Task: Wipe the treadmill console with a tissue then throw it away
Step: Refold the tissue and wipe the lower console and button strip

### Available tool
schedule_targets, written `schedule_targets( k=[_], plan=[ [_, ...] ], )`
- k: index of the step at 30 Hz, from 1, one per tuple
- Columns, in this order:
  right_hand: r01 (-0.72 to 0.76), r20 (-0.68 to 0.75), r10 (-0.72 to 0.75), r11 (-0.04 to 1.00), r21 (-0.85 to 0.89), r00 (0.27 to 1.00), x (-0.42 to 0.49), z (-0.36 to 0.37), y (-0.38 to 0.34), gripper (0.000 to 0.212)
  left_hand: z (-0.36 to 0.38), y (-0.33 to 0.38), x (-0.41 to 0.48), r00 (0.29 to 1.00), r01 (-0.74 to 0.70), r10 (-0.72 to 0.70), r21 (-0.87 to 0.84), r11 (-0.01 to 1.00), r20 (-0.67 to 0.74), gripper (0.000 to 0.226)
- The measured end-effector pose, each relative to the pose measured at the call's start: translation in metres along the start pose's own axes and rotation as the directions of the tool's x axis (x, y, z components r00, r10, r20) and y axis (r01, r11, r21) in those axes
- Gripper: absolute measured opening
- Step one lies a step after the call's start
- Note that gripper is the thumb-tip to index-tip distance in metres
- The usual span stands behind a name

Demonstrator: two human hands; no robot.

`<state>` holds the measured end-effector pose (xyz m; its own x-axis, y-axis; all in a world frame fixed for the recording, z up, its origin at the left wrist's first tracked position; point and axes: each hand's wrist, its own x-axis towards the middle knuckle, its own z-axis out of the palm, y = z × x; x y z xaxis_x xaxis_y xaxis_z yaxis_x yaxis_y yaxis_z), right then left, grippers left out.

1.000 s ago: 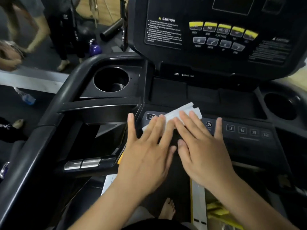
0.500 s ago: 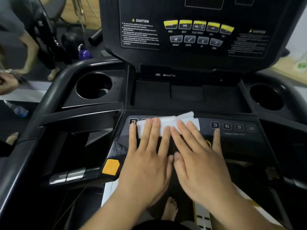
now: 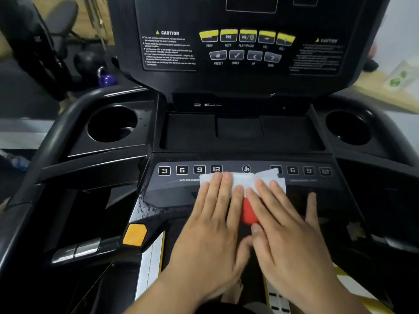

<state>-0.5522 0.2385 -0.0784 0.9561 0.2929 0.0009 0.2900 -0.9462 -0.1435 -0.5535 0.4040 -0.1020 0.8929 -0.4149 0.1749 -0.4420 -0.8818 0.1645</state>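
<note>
White tissue (image 3: 243, 181), pressed flat under both open hands, left hand (image 3: 213, 227) and right hand (image 3: 285, 232), now further right along the treadmill console (image 3: 247, 191): wiping mid-progress, disposal pending.

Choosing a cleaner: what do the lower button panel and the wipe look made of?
Lower button panel: likely glossy black plastic, since it shows reflections and specks. Wipe: thin white tissue paper, matte and creased, pressed flat under both hands.
</note>
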Motion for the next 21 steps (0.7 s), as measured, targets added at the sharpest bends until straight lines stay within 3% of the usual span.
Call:
schedule_targets(
  k=[6, 12, 18, 21],
  plan=[
    [-0.081, -0.02, 0.081, 0.997, 0.003, 0.997, 0.039, -0.01, 0.015, 0.054, -0.005, 0.0, 0.04, 1.0, -0.031, 0.031, 0.062, 0.998, -0.002, 0.076],
    [-0.054, -0.036, 0.055, 0.998, 0.04, 0.998, -0.005, -0.002, 0.019, 0.053, 0.004, 0.016, 0.011, 0.998, -0.062, 0.062, 0.012, 0.998, 0.0, 0.079],
    [-0.119, -0.078, 0.123, 0.991, 0.053, 0.989, 0.032, -0.007, 0.035, 0.053, 0.007, 0.011, 0.054, 0.995, -0.098, 0.094, 0.188, 0.977, 0.029, 0.094],
    [-0.121, -0.092, 0.124, 0.992, 0.037, 0.988, 0.019, -0.002, 0.037, 0.053, 0.012, 0.012, 0.054, 0.994, -0.111, 0.111, 0.235, 0.966, 0.011, 0.085]
  ],
)
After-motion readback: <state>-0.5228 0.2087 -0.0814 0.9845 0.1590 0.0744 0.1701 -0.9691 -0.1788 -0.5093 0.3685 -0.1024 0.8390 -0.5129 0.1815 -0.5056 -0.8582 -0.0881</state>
